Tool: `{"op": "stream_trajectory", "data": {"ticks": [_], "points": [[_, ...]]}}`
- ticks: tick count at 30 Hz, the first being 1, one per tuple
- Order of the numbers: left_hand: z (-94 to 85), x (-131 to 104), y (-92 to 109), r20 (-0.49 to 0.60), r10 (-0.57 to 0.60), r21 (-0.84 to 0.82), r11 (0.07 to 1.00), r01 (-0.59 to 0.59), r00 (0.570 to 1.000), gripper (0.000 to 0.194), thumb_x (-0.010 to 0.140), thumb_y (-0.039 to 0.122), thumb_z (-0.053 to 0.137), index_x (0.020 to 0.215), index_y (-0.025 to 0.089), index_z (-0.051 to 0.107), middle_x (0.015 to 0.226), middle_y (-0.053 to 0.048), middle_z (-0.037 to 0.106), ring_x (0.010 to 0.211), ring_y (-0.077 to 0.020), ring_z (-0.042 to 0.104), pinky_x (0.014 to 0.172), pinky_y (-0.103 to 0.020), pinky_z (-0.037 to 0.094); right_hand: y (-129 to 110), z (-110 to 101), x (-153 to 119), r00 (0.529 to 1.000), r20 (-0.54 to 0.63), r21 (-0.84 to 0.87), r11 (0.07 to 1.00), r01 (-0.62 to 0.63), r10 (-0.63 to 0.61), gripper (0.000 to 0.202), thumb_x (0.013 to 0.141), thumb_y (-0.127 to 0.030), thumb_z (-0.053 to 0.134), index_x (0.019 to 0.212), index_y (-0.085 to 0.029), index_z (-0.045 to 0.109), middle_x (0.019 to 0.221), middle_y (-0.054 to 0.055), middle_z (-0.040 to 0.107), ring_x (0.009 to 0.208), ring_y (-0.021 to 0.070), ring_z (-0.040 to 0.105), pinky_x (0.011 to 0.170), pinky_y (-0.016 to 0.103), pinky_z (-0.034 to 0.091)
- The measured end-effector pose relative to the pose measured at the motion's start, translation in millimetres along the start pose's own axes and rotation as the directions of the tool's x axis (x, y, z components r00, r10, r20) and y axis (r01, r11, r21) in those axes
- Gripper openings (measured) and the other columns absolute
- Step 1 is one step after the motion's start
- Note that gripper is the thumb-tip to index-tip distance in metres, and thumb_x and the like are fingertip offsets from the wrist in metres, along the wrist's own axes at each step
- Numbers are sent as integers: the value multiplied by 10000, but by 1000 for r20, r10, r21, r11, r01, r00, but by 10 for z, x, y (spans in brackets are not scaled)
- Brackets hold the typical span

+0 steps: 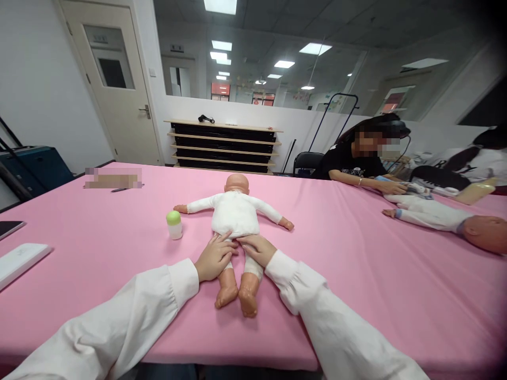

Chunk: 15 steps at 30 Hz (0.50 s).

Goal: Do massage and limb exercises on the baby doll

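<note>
A bald baby doll (235, 211) in a white long-sleeved top and light leggings lies on the pink-covered table, head away from me and bare feet toward me. Its arms stretch out to both sides. My left hand (216, 256) rests on the doll's hip and upper leg, fingers spread, the tips at the top's lower edge. Opposite it, my right hand (257, 250) lies across the other hip with fingers extended along that same hem. Whether either hand pinches any cloth cannot be made out. To the left of the doll stands a small jar (174, 226) with a green lid.
A white box-like object (22, 261) and a dark flat device (11, 228) lie at the left edge. A pen (123, 189) is farther back. At right, a co-worker (356, 153) handles another doll (439, 214). Low shelving (225, 145) stands behind the table.
</note>
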<state>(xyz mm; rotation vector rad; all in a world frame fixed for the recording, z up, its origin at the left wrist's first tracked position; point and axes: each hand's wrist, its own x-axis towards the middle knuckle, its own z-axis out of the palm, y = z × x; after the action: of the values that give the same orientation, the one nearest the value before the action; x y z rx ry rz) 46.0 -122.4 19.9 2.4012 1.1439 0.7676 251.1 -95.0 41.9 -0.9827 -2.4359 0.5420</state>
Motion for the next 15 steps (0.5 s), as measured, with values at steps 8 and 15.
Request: {"op": "stream_trajectory", "data": {"ticks": [8, 15], "points": [[15, 9, 15, -51, -30, 13, 999, 30, 998, 349, 872, 177, 322, 926, 198, 666, 1174, -13, 611, 1344, -210, 286, 1096, -485, 226, 20, 311, -321, 999, 41, -177, 984, -4, 11, 416, 893, -332, 301, 1174, -233, 592, 1340, 58, 480, 1322, 237, 317, 1077, 529, 197], [-129, 0, 127, -41, -9, 85, 996, 12, 999, 327, 847, 152, 338, 970, 207, 636, 1115, -20, 636, 1315, -222, 343, 1108, -512, 188, -300, -101, -749, 996, 48, 112, 991, 74, -79, 423, 904, -442, 342, 1164, -227, 598, 1153, 62, 624, 1139, 191, 542, 1005, 351, 400]]}}
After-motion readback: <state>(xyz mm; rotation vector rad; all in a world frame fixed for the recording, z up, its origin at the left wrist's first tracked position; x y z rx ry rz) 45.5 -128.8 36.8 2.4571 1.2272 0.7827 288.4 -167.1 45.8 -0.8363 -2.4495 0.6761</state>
